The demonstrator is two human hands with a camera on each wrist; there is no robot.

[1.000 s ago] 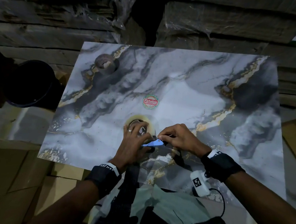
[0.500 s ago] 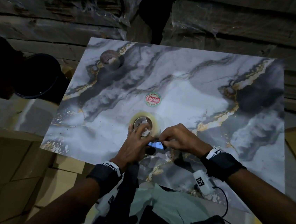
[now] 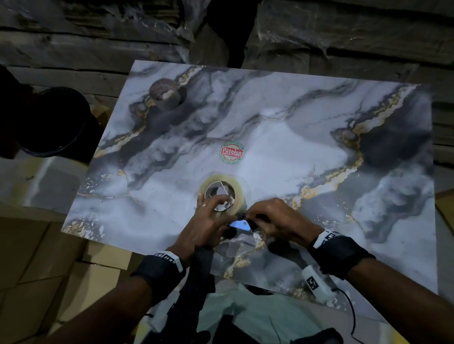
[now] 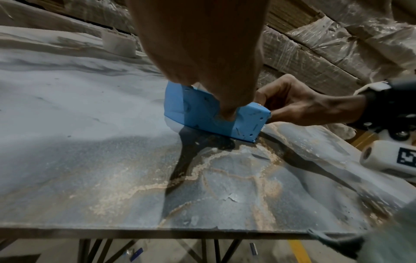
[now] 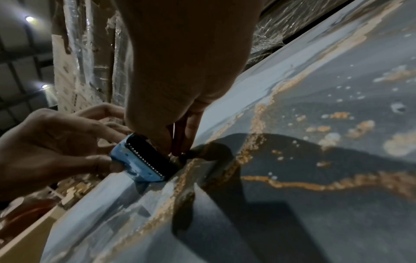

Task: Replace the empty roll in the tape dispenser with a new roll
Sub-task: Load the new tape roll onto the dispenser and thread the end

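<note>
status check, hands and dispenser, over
Both hands, left and right, grip blue dispenser on table. New roll right behind it. Nothing blocking.

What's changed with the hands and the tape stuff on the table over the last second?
Little. Both hands stay on the blue dispenser: the left hand grips its side, the right hand pinches its far end. The left fingers have slid off the clear tape roll, showing more of it. The roll and the brown roll at the far corner lie as before.
</note>
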